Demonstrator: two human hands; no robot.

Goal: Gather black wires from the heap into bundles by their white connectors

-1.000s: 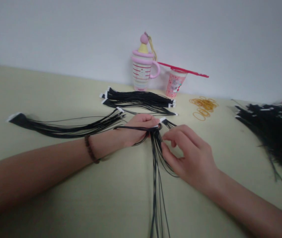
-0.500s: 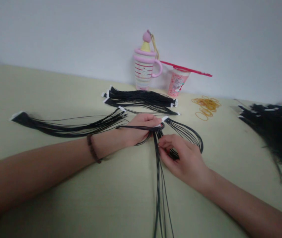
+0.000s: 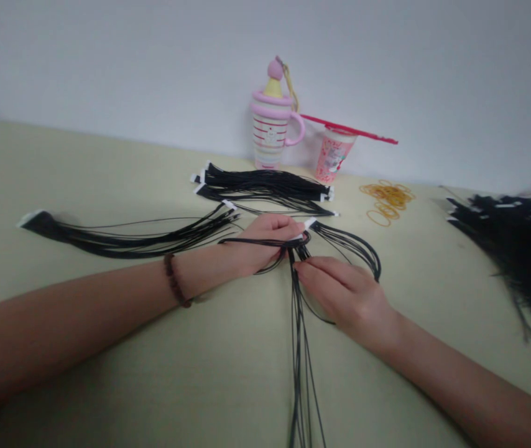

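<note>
My left hand (image 3: 265, 242) is closed on a black wire harness (image 3: 299, 348) near its white connectors (image 3: 309, 224). Some of its wires hang down toward the front of the table; others loop out to the right and over my left wrist. Just below the connectors, my right hand (image 3: 344, 289) pinches some of the black wires, its other fingers curled in. Its fingertips partly hide what they grip. Behind my left forearm lies another black wire harness (image 3: 130, 242) with a white connector at each end.
Several harnesses (image 3: 265, 183) lie stacked at the back. A striped mug (image 3: 270, 134) and a pink cup (image 3: 334, 155) with a red stick (image 3: 354, 129) across it stand by the wall. Yellow rubber bands (image 3: 389, 196) lie right of them. A large heap of black wires (image 3: 521, 249) fills the right side.
My right hand has closed its fingers and turned slightly, pinching the wires by the connectors. A wire now curves out below it. My left hand stays in place.
</note>
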